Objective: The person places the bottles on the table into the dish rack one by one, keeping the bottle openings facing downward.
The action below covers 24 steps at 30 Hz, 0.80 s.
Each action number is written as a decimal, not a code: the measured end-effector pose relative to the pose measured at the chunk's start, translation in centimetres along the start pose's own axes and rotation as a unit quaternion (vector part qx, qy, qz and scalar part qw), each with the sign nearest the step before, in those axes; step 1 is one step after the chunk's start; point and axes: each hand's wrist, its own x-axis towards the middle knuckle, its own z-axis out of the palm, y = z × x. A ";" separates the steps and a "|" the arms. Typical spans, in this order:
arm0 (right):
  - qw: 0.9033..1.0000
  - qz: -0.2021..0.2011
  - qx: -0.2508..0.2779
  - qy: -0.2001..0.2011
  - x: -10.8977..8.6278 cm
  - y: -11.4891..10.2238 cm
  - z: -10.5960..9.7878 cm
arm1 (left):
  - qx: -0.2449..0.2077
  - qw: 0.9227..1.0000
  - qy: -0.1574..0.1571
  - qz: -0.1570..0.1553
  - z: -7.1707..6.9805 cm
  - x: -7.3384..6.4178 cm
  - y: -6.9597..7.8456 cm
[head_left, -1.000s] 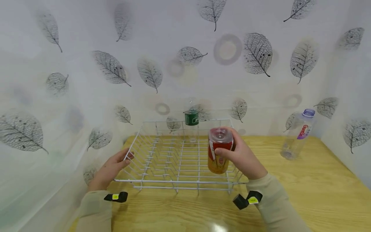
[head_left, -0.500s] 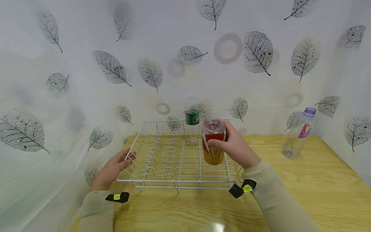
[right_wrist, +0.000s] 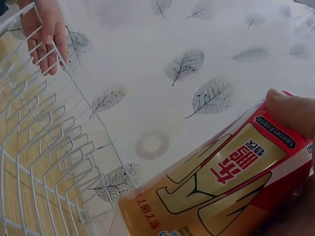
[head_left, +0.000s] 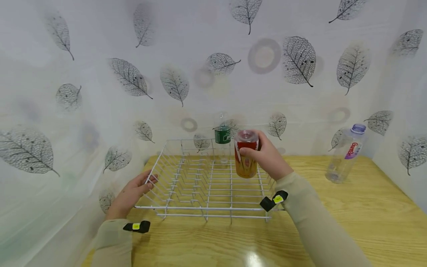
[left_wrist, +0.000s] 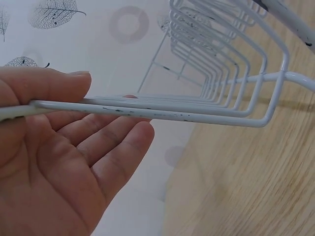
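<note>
A white wire dish rack stands on the table. My left hand holds its left side; in the left wrist view the thumb lies over the rim wire and the fingers extend beneath it. My right hand grips a red and gold drink bottle above the rack's right part. The bottle's clear dimpled base faces up, and its neck is hidden from the head view. A clear bottle with a green label stands at the rack's back.
To the right of the rack, a clear uncapped bottle with a purple neck stands on the wooden table. Leaf-patterned white sheeting closes in the back and both sides. Rows of wire prongs rise from the rack's floor.
My right hand has carried the red and gold bottle toward the back of the rack and slightly left. The left hand stays on the rack's side.
</note>
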 end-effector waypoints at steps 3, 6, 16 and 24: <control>1.000 0.007 0.002 0.003 0.9 0.4 -0.1 | 0.001 1.000 -0.001 -0.001 0.0 0.0 0.0; 1.000 0.012 0.000 0.005 1.8 0.6 -0.1 | 0.003 1.000 -0.003 0.000 0.0 -0.1 0.1; 0.999 0.019 -0.042 0.019 5.2 0.4 0.7 | 0.011 1.000 0.001 0.006 0.0 -0.3 0.2; 0.996 0.038 -0.069 0.040 7.5 1.2 0.6 | 0.006 1.000 0.001 -0.001 0.0 -0.2 0.5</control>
